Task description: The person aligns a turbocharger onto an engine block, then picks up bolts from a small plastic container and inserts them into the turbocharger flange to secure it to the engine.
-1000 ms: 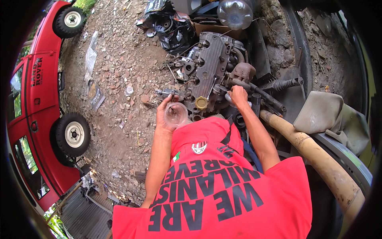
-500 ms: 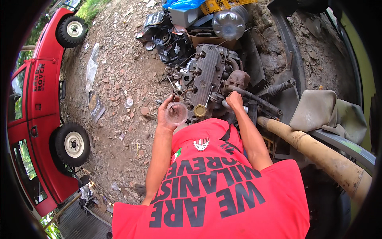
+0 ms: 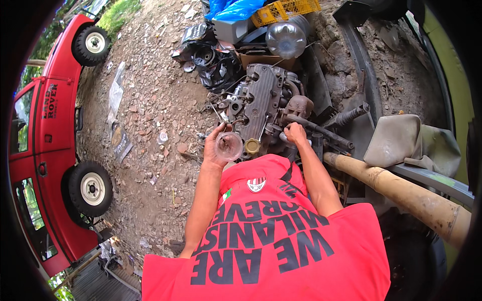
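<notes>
My left hand (image 3: pixel 214 145) is wrapped round a clear round plastic cup (image 3: pixel 229 146), with its open top facing up and a few small dark bits inside. Just beyond lies a dirty car engine (image 3: pixel 258 100) with a long ribbed cover and a yellowish filler cap (image 3: pixel 252 146). On the engine's right side, by the rusty metal housing (image 3: pixel 299 107) and pipes, my right hand (image 3: pixel 295 133) has its fingers closed. What those fingers hold, if anything, is hidden. A thin shiny rod (image 3: pixel 262 131) shows on the engine, left of this hand.
A thick bamboo pole (image 3: pixel 391 188) slants at the right, below a grey folded sheet (image 3: pixel 394 140). Behind the engine are a large plastic bottle (image 3: pixel 286 40), a yellow crate (image 3: pixel 284 11) and black bags (image 3: pixel 218 70). A red off-road car (image 3: pixel 55 150) stands on the left over gravel.
The engine and background sit slightly lower in the picture. My left hand and the cup have shifted a little to the right; my right hand stays by the same engine side.
</notes>
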Available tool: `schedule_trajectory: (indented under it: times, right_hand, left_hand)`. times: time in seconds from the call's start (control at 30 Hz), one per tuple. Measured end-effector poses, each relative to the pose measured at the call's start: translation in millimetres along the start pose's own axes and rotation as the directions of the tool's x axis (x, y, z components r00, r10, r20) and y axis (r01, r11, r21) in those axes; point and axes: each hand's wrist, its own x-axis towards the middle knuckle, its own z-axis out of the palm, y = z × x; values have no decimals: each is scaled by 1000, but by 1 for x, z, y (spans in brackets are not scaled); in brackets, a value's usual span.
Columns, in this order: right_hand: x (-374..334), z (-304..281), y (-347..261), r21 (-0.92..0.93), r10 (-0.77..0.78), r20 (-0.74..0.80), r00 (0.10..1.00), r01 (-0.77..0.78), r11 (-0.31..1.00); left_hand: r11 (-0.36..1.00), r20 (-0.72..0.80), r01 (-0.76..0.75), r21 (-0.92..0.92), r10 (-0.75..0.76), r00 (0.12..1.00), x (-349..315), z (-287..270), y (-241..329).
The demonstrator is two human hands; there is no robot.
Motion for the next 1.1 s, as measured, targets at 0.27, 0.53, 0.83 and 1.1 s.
schedule_trajectory:
  times: [0.27, 0.53, 0.83, 1.1]
  right_hand:
    - [-5, -7, -13, -70, 57, 16, 998, -55, 996]
    - [-5, -6, -9, -11, -19, 55, 998, 20, 1000]
    - [4, -11, 6, 13, -94, 110, 989, 93, 996]
    - [13, -10, 22, 86, -227, 121, 966, 217, 972]
  left_hand:
    - [998, 11, 19, 52, -20, 1000, -3, 5, -2]
    - [998, -39, 10, 61, -7, 999, -4, 3, 3]
    - [995, -67, -46, 91, 52, 996, -8, 12, 2]
    - [991, -46, -38, 131, 44, 998, -10, 21, -5]
